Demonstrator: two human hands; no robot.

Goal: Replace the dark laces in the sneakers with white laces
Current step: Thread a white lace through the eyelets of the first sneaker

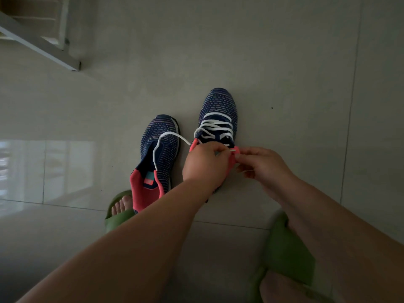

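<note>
Two dark blue knit sneakers with pink collars stand on the tiled floor, toes pointing away from me. The right sneaker (220, 110) carries a white lace (215, 125) crossed loosely through several rows of eyelets. My left hand (204, 165) holds that sneaker's pink collar and grips the lace, whose long free end (166, 138) loops over the left sneaker (156, 149). My right hand (261, 164) pinches the other lace end at the top right eyelet. The left sneaker has no lace threaded in it. No dark lace is visible.
My feet in green slippers are near the bottom: one (119, 209) just behind the left sneaker, the other (288, 248) under my right forearm. A pale metal frame (39, 42) stands at the far left. Glossy floor tiles (284, 62) surround the shoes.
</note>
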